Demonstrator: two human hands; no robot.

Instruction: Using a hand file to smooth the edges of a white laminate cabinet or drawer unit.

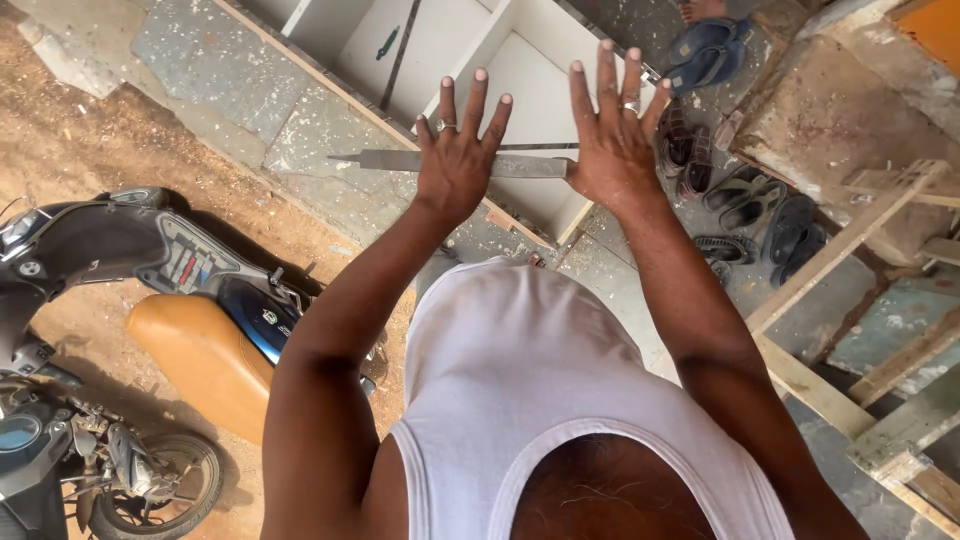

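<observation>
Pressing a long flat metal file (455, 162) between my palms, I keep my left hand (458, 155) and right hand (612, 140) spread wide, fingers splayed, above the white cabinet (450, 50); sandals (760, 215) lie near my right.

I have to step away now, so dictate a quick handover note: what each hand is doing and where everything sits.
Left hand: fingers spread, palm pressing the long flat grey metal file near its middle.
Right hand: fingers spread, palm on the file's other end.
The file lies across the edge of the white wooden cabinet lying on the floor.
Done or left: cannot tell from the cabinet edge.
Nearby: dark sandals, parked motorbike.
</observation>
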